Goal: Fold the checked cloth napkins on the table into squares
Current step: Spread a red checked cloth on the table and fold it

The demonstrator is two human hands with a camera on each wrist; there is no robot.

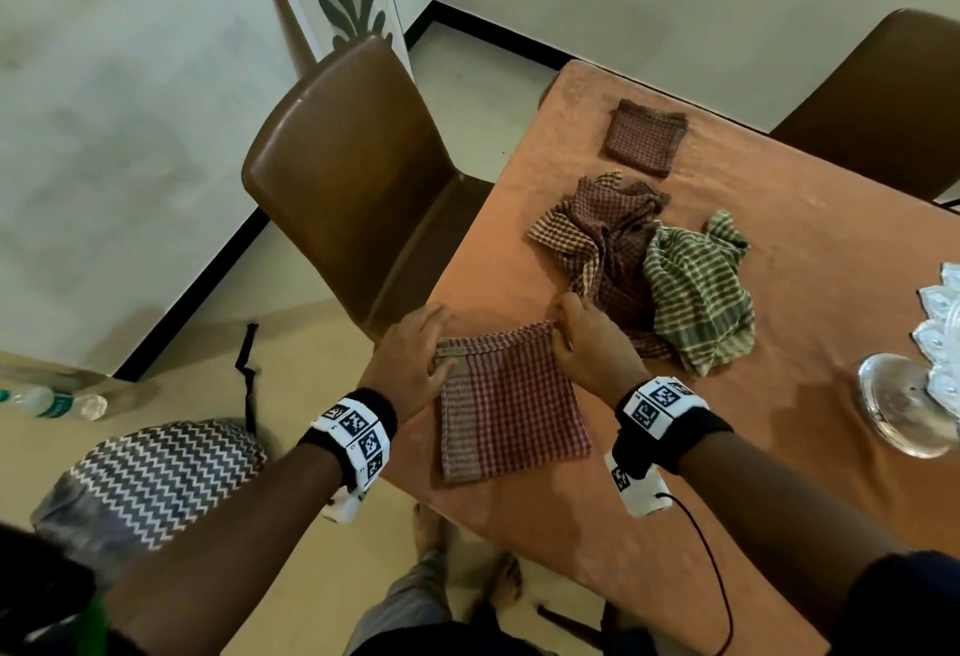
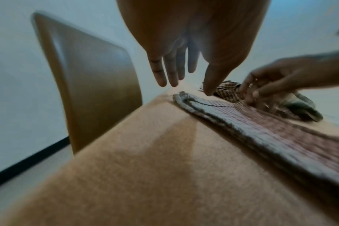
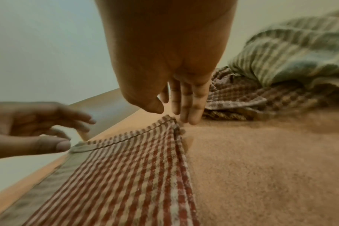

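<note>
A red checked napkin [image 1: 511,400] lies folded into a near square on the orange table [image 1: 753,473], close to its left edge. My left hand [image 1: 418,351] hovers at the napkin's far left corner with straight fingers; the left wrist view shows this hand [image 2: 184,73] just above the hem [image 2: 186,99], thumb pointing down. My right hand [image 1: 582,338] touches the far right corner with straight fingertips [image 3: 190,119], thumb apart. A crumpled brown-red napkin [image 1: 602,239] and a green checked one [image 1: 696,291] lie heaped behind. A folded square napkin [image 1: 644,135] sits farther back.
A brown chair [image 1: 353,177] stands at the table's left side, another [image 1: 883,99] at the far right. A glass stand with a white piece on it [image 1: 904,395] sits at the right edge. On the floor lie a plastic bottle [image 1: 52,403] and a zigzag cushion [image 1: 156,473].
</note>
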